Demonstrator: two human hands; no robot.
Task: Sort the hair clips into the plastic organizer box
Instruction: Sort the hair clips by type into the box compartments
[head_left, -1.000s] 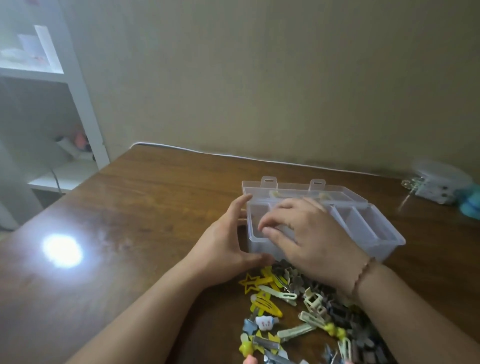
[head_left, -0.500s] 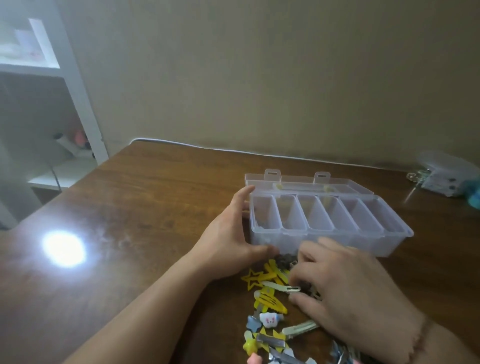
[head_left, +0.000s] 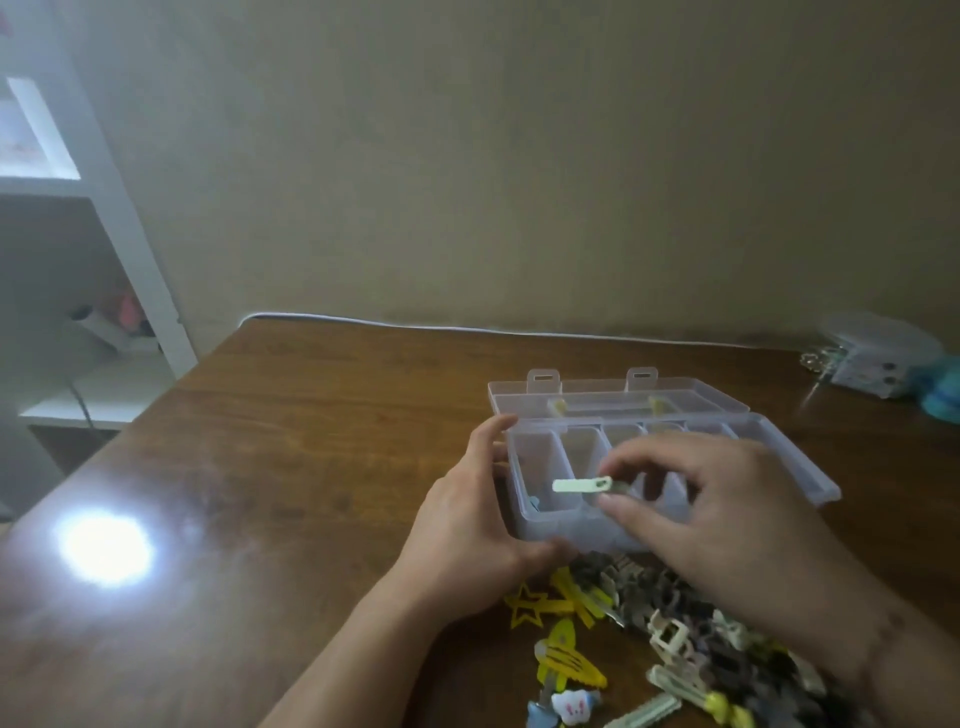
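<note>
Wooden table (head_left: 311, 467): left hand (head_left: 467, 540) grips organizer box (head_left: 779, 457); right hand (head_left: 717, 514) pinches pale-green clip (head_left: 579, 486); no writing legible.

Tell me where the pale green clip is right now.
The pale green clip is pinched in the right hand, held over the leftmost compartments of the plastic organizer box, whose left end the left hand grips.
</note>
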